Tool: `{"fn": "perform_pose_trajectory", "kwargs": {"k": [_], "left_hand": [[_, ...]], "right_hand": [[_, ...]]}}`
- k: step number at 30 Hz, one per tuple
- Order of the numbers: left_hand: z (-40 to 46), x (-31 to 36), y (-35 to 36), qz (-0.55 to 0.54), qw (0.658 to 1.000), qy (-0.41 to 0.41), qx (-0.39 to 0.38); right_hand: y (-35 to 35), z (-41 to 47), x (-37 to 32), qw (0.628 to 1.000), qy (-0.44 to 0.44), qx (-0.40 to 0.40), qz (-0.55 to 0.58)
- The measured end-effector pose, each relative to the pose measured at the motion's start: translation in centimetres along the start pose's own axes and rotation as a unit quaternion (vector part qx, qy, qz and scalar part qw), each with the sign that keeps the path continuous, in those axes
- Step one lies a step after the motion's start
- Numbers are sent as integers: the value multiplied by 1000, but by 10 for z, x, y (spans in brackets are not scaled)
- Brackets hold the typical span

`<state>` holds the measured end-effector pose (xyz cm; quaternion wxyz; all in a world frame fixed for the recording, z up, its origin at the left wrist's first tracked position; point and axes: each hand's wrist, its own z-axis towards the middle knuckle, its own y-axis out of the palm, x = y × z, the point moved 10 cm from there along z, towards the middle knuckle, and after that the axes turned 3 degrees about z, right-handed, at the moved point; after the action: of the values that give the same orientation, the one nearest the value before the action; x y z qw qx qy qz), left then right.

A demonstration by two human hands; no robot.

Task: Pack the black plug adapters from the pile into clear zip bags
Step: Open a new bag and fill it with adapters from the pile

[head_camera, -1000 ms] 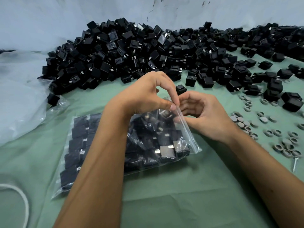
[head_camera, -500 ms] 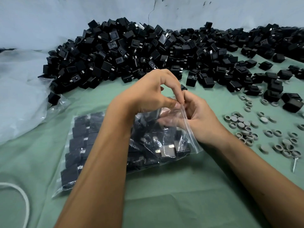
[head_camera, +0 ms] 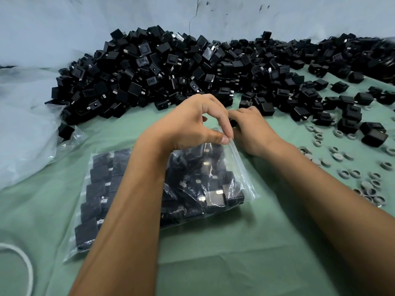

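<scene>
Clear plastic zip bag (head_camera: pixel 239 167) lay on the green cloth table (head_camera: pixel 213 263), already full of black square plug adapters. Left hand (head_camera: pixel 188 124) pinched its top corner at the seal; right hand (head_camera: pixel 252 129) sat just behind, fingers curled (on what, can't tell). Looked like sealing was underway. Big black adapter pile (head_camera: pixel 171 71) remained unpacked at the back, so most of the job was left.

Two hands, the left hand (head_camera: pixel 188 127) and the right hand (head_camera: pixel 252 133), are showing. One bag (head_camera: pixel 233 182) is lying flat, holding too many plugs to count. The pile (head_camera: pixel 171 69) and the gray rings (head_camera: pixel 352 174) are also too many to count.
</scene>
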<state>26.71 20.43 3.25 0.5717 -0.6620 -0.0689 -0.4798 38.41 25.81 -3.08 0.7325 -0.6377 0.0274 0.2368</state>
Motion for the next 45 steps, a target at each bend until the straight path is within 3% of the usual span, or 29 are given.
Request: {"fn": "perform_pose_trajectory", "kwargs": {"k": [5,10,16,19,25,31,36,42,45], "left_hand": [[-1,-1,-1,0,1000,-1,1],[-2,-3,-4,9,1000,-2,7],[-2,-1,-4,16,1000,2,5],[-2,-1,-5,18,1000,1,6],[-2,2,-4,17,1000,4,5],[-2,2,-5,21,1000,7,6],[-2,2,-5,20,1000,5,6],[-2,3,-4,19,1000,3,10],[-2,3,-5,15,1000,4,7]], "right_hand": [[-15,-28,0,975,-7,42,218],[-37,-59,10,958,-12,101,267],[-20,-68,-28,928,-99,-9,360],[-14,-68,-38,902,-104,-21,418],[-16,-71,-27,915,-79,-2,396],[-13,-70,-30,896,-75,-19,438],[-17,-69,-26,913,-62,4,403],[-7,-72,-42,872,-74,-14,484],[-10,-71,-35,874,-54,-8,483]]}}
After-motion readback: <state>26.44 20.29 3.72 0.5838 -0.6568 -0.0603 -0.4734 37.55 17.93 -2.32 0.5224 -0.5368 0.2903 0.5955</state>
